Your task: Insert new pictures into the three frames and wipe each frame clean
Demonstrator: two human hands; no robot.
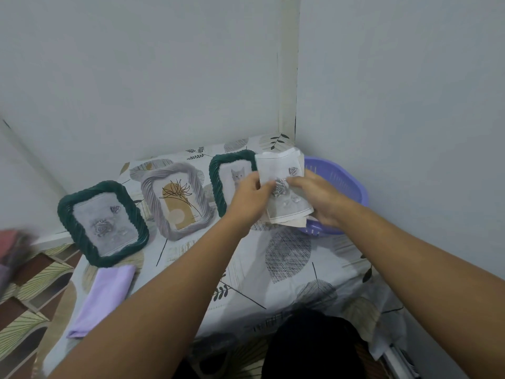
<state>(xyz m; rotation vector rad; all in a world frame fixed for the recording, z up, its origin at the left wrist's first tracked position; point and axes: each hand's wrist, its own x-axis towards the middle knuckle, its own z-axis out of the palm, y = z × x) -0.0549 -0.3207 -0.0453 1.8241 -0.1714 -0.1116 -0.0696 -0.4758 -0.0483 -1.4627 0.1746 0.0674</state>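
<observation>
Three frames stand on the table. A dark green frame (102,222) at the left shows a grey rose picture. In the middle a pale grey frame (176,199) shows a line-drawn flower. A second dark green frame (222,173) at the right shows a cat and is partly hidden by my left hand. Both hands hold a small stack of paper pictures (284,184) above the table, the top one a grey rose print. My left hand (250,196) pinches the stack's left edge. From the right side, my right hand (318,199) grips it.
A purple plastic basket (344,181) sits at the table's right back corner, behind the pictures. A folded lilac cloth (103,296) lies near the front left edge. The table (287,269) has a leaf-patterned cover and stands in a wall corner. Patterned floor lies to the left.
</observation>
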